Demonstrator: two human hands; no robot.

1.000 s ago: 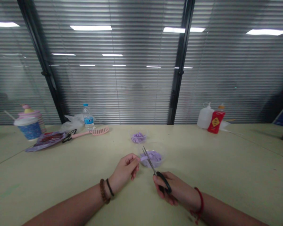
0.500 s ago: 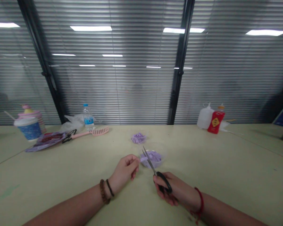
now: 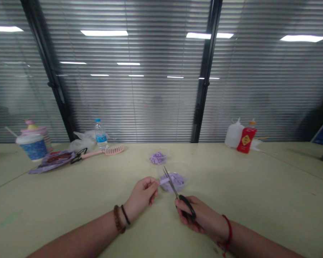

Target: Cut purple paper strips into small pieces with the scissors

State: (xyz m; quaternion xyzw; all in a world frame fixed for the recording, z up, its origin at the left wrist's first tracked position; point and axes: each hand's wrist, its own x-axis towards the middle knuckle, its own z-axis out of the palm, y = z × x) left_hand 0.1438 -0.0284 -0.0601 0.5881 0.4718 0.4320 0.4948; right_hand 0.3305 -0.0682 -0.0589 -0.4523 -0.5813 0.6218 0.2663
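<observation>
Between the fingertips of my left hand [image 3: 144, 193] a thin light-purple strip [image 3: 163, 181] is pinched, its free end reaching right over a clear round tub [image 3: 174, 189]. Purple cut pieces [image 3: 177, 178] lie in that tub. My right hand [image 3: 191, 213] is closed round the black handles of a pair of scissors [image 3: 172, 186]. The blades point up and left, slightly parted, and cross the strip above the tub. Whether they touch the strip I cannot tell. Behind stands a smaller clear tub [image 3: 163, 162] with purple bits in it.
At the back left are a blue paper cup [image 3: 34, 148], a pink hairbrush [image 3: 114, 149], a purple packet [image 3: 52, 161], a plastic bag [image 3: 83, 140] and a water bottle [image 3: 101, 136]. A white squeeze bottle [image 3: 233, 134] and a red bottle [image 3: 247, 139] stand at the back right.
Both hands stay almost in place. The strip now reaches slightly further right from my left fingers, and the scissor blades have shifted a little.
</observation>
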